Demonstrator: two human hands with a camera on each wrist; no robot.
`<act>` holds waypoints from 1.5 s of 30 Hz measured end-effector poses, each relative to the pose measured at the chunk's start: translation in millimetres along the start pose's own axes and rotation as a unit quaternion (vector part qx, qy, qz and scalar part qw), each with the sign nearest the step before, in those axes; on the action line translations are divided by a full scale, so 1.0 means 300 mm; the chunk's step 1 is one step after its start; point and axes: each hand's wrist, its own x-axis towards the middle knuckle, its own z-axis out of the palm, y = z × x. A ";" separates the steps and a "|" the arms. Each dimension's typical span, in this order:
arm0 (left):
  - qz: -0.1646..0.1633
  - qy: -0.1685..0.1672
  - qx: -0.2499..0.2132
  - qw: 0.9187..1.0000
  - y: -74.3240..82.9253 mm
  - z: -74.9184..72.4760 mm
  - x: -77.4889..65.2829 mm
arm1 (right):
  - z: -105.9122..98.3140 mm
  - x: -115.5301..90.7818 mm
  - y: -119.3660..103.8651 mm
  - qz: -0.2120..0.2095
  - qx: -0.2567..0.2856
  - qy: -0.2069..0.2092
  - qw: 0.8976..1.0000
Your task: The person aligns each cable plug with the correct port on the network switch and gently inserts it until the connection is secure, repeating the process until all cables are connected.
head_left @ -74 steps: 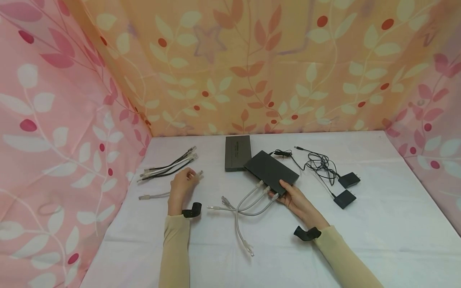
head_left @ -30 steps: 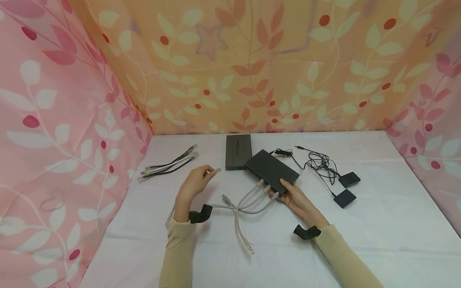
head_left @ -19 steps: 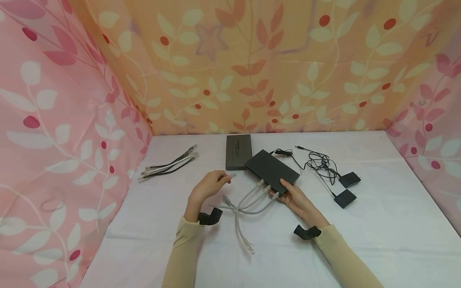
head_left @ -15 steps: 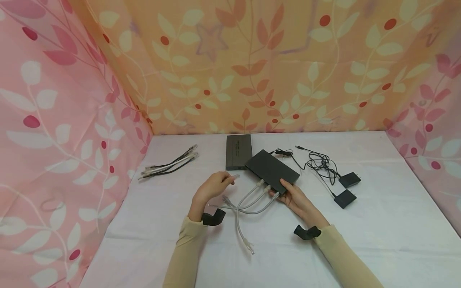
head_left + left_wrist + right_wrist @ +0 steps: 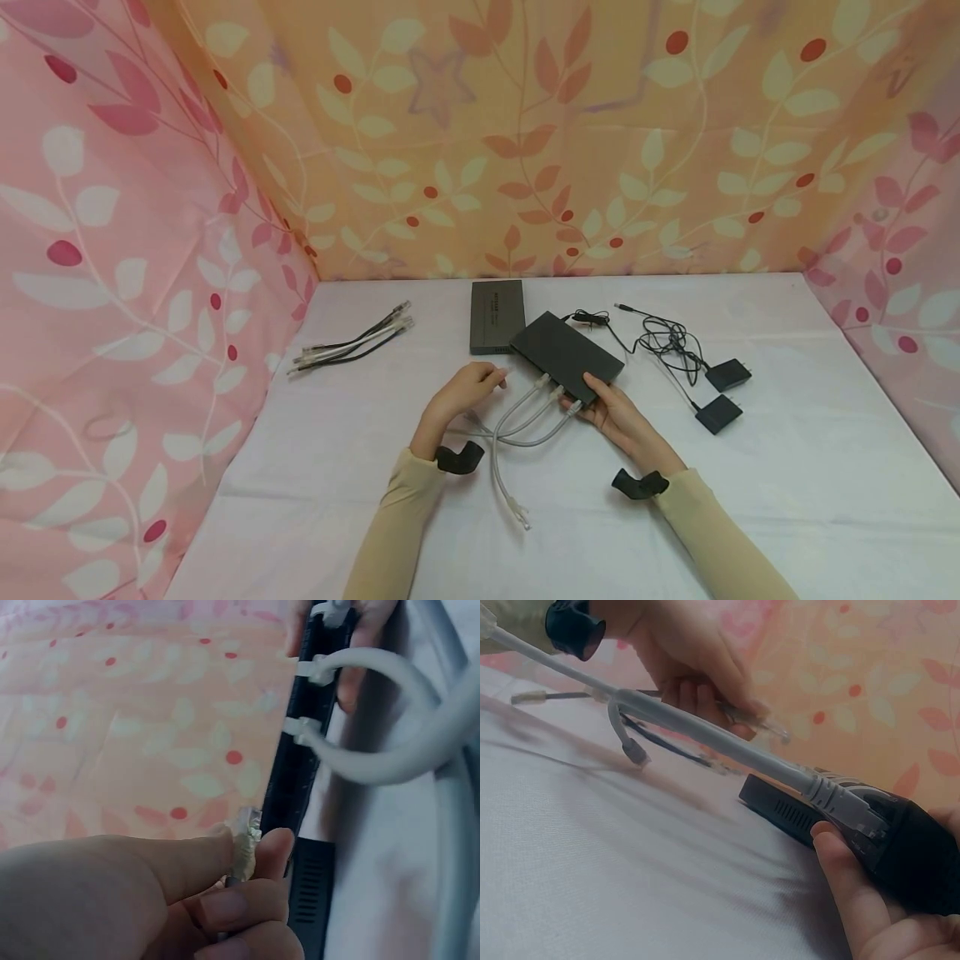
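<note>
My left hand (image 5: 461, 390) pinches the clear plug (image 5: 246, 840) of a grey Ethernet cable between thumb and fingers. In the left wrist view that plug is right by the port edge of a black network switch (image 5: 566, 357). My right hand (image 5: 618, 417) grips the switch by its near right corner, thumb on top and fingers beneath, and holds it tilted. Three grey Ethernet cables (image 5: 493, 458) are plugged into its front edge, their loose ends trailing over the white cloth. Behind it lies a second dark switch (image 5: 497, 315), flat on the table.
Several short black and white Ethernet cables (image 5: 352, 354) lie at the back left. On the right are two black power adapters (image 5: 726, 375) with a tangled black cord (image 5: 667, 337). Patterned curtains (image 5: 480, 150) enclose the table at the back and sides.
My left hand has picked up a grey Ethernet cable from the left and carried its plug rightward to the switch's port edge. My right hand and the switch have stayed in place.
</note>
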 end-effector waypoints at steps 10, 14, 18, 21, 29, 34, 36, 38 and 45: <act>-0.002 0.010 -0.037 0.999 -0.014 0.060 0.031 | 0.002 -0.001 0.003 -0.001 0.005 0.001 1.000; -0.011 0.021 -0.053 0.998 -0.019 0.085 0.043 | 0.000 -0.001 0.004 -0.001 0.004 -0.001 1.000; -0.015 0.028 -0.076 0.997 -0.020 0.106 0.053 | -0.001 0.000 0.004 0.001 0.008 -0.001 1.000; -0.018 0.031 -0.096 0.995 -0.020 0.120 0.061 | 0.001 0.001 0.003 0.002 0.011 0.002 1.000; -0.025 0.044 -0.131 0.990 -0.014 0.150 0.073 | -0.001 -0.001 0.001 0.006 0.013 0.008 1.000; -0.034 0.049 -0.143 0.988 -0.011 0.159 0.072 | -0.002 0.000 -0.001 0.008 0.013 0.009 1.000; -0.033 0.051 -0.146 0.987 -0.011 0.161 0.072 | -0.003 0.001 0.000 0.009 0.012 0.010 1.000; -0.030 0.053 -0.147 0.987 -0.010 0.161 0.072 | -0.005 0.001 0.001 0.008 0.010 0.009 1.000; -0.024 0.052 -0.157 0.986 -0.008 0.168 0.079 | -0.004 0.000 0.002 0.002 -0.004 -0.008 1.000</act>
